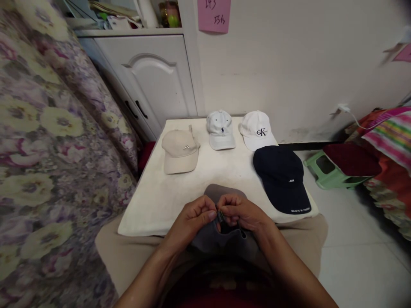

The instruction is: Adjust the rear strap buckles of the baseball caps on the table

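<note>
Head view: left hand [198, 215] and right hand [239, 211] pinch a gray cap [221, 242]; cabinet shelf [128, 32] holds assorted items [148, 16].

- White wall [282, 60], pink note [214, 17], plug [343, 108] low at right
- White cabinet [150, 81], dark handles [141, 109]
- Floral curtain [41, 154] at left
- Cream-covered table [149, 205] before the wall
- Green stool [330, 179], dark red top [351, 158]
- Pale tiled floor [349, 226]

Home interior; floral curtain [41, 128], panelled cupboard [152, 81]
</note>
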The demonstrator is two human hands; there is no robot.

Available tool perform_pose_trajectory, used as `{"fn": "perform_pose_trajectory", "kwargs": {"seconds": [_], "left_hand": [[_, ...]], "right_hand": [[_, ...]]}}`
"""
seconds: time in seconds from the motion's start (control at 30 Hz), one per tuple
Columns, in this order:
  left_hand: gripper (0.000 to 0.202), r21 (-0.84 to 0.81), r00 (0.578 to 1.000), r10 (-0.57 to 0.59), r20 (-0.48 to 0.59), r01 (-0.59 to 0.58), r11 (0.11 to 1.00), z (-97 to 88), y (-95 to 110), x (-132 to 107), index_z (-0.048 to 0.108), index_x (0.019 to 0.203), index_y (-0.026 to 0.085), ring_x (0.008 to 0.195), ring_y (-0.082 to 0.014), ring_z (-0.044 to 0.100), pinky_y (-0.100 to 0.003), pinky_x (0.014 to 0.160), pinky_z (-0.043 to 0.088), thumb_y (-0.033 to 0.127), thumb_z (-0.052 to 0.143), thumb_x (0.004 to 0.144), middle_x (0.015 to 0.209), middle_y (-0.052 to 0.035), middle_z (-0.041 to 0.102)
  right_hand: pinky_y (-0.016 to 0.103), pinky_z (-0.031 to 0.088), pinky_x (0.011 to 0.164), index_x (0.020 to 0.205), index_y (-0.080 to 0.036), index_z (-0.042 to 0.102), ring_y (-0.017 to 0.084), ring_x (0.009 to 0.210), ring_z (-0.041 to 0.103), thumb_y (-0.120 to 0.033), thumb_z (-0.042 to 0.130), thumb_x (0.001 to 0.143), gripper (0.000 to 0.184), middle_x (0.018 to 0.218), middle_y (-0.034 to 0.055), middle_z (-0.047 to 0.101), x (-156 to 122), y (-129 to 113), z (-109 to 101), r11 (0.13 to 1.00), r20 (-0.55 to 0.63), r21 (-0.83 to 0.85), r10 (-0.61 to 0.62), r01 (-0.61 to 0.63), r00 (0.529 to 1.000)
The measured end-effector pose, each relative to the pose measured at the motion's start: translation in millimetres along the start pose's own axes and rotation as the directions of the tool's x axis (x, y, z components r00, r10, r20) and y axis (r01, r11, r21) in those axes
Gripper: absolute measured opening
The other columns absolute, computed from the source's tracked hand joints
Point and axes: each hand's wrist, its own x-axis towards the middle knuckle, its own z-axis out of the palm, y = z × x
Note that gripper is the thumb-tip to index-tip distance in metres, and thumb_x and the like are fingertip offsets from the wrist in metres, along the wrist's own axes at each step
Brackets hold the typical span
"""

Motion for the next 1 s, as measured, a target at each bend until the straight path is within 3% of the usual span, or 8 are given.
{"fn": "perform_pose_trajectory", "kwargs": {"seconds": [0.17,0.37,0.6,0.77,1.0], "left_hand": [[0.017,0.026,1.000,-0.012,-0.023,0.012,1.000,-0.9,0,1,0.056,0.080,0.017,0.063,-0.0139,0.062,-0.025,0.064,0.043,0.029,0.069,0.084,0.068,0.0003,0.068],[0.022,0.037,0.998,-0.032,-0.056,0.034,0.999,-2.9,-1,2,0.055,0.081,0.018,0.061,-0.0143,0.061,-0.024,0.061,0.042,0.034,0.069,0.083,0.068,-0.0007,0.069],[0.022,0.013,1.000,-0.022,-0.015,0.022,1.000,-0.3,-1,2,0.055,0.080,0.018,0.063,-0.0148,0.062,-0.025,0.063,0.044,0.035,0.068,0.084,0.068,-0.0007,0.069],[0.019,0.000,1.000,-0.024,0.003,0.024,1.000,-1.1,-1,1,0.057,0.083,0.017,0.067,-0.0146,0.064,-0.026,0.065,0.045,0.032,0.068,0.086,0.076,-0.0025,0.071],[0.017,-0.046,0.999,-0.045,-0.006,0.044,0.998,3.4,1,0,0.056,0.084,0.017,0.064,-0.0135,0.064,-0.023,0.062,0.044,0.029,0.068,0.085,0.073,-0.0025,0.071]], "right_hand": [[0.020,0.027,0.046,0.077,-0.017,0.065,0.006,0.045,0.038,-0.038,0.080,0.075,0.026,0.054,-0.0050,0.056,-4,-4,4,1.000,-0.016,-0.016,-0.014,0.014,1.000],[0.021,0.035,0.053,0.089,-0.016,0.063,0.009,0.057,0.049,-0.034,0.077,0.078,0.025,0.069,-0.0026,0.058,-12,-11,6,0.992,0.000,-0.047,-0.114,0.113,0.994],[0.022,0.038,0.054,0.091,-0.018,0.057,0.010,0.059,0.050,-0.033,0.070,0.085,0.020,0.072,-0.0020,0.060,-16,-15,9,0.956,0.058,-0.206,-0.201,0.209,0.978],[0.022,0.039,0.055,0.091,-0.019,0.056,0.010,0.060,0.051,-0.033,0.068,0.087,0.018,0.074,-0.0017,0.060,-20,-17,11,0.940,0.039,-0.275,-0.201,0.204,0.979],[0.021,0.039,0.055,0.091,-0.019,0.056,0.011,0.062,0.053,-0.031,0.068,0.086,0.018,0.076,-0.0011,0.061,-22,-19,14,0.929,0.048,-0.312,-0.194,0.199,0.980]]}}
